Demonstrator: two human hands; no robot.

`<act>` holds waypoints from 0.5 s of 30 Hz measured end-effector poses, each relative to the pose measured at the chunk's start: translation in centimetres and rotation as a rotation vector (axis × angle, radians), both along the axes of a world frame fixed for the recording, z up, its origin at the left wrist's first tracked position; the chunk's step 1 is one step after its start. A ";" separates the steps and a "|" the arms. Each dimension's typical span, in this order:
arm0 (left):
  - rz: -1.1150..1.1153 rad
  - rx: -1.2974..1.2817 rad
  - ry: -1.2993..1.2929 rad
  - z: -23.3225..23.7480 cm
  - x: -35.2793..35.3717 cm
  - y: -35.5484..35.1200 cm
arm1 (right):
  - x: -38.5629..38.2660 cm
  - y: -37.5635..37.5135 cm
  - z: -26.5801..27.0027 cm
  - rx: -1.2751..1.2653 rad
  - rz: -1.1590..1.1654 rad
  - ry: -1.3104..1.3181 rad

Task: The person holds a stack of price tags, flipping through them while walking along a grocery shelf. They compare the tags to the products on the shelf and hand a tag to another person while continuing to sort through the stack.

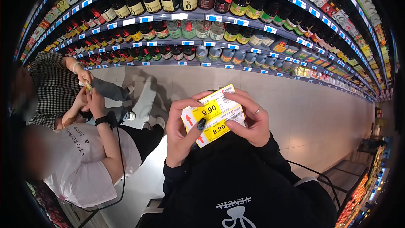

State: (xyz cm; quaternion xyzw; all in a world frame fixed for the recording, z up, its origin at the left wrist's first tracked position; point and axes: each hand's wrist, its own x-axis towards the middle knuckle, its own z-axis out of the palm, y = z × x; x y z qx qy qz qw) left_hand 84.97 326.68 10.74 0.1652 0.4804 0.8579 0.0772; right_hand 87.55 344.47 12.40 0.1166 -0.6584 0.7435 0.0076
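Observation:
Two yellow-and-white price tags (209, 110), printed 9.90 and 8.90 with red arrows, are held up in front of my chest, one above the other. My left hand (182, 128) grips their left side, its dark-nailed thumb pressed on the front near the join. On the right side, my right hand (252, 122), with a ring on one finger, pinches the tags with its thumb on the lower one. The fingertips behind the tags are partly hidden.
Curved-looking shelves (185, 17) of bottles with blue-and-white price labels span the far side. Two people stand at left, one in a white shirt (84, 164), one in a checked shirt (48, 88), their hands close together. A black cable (123, 160) hangs beside them. Tiled floor (303, 118) lies ahead.

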 end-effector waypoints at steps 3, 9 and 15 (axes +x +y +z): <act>-0.025 -0.019 0.025 0.2 0.4 0.1 | 0.1 0.2 -0.1 0.024 -0.004 0.030; 0.117 -0.028 0.023 -0.4 1.0 0.7 | 0.3 0.3 -0.3 0.016 -0.006 0.100; 0.153 -0.262 0.042 0.1 1.1 0.3 | 0.7 0.0 0.1 -0.067 0.003 0.092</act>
